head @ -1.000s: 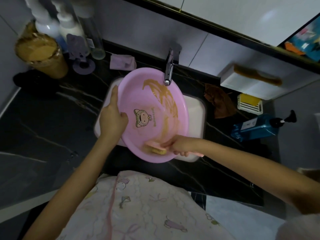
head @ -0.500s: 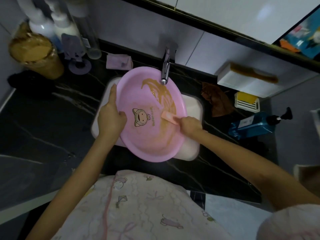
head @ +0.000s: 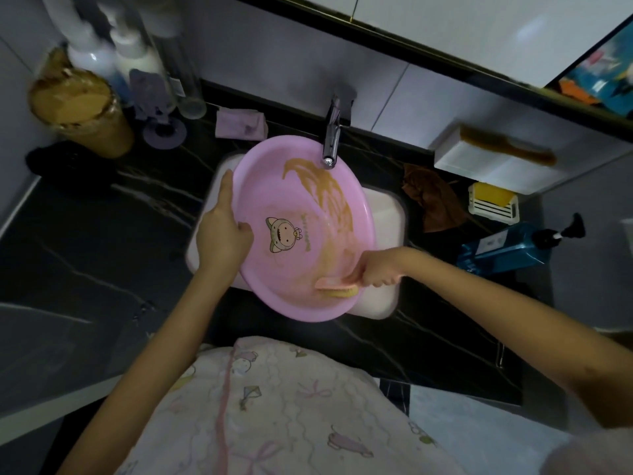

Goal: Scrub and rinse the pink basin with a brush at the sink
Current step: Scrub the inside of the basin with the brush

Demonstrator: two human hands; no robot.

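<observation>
A pink basin (head: 270,180) with a cartoon picture and brown streaks inside lies tilted over the white sink (head: 387,214), under the chrome tap (head: 331,138). My left hand (head: 221,231) grips the basin's left rim, thumb inside. My right hand (head: 380,267) holds the handle of a pink brush (head: 337,287) with yellowish bristles. The bristles press on the basin's near inner wall.
On the black marble counter stand a brown-stained tub (head: 82,114) and bottles (head: 113,60) at the back left, with a purple cloth (head: 239,123) beside them. A brown rag (head: 435,200), a soap dish (head: 493,202) and a blue pump bottle (head: 510,248) lie to the right.
My right hand swept the brush from the basin's near wall up to its right side and back down to the near wall. My left hand kept its grip on the rim.
</observation>
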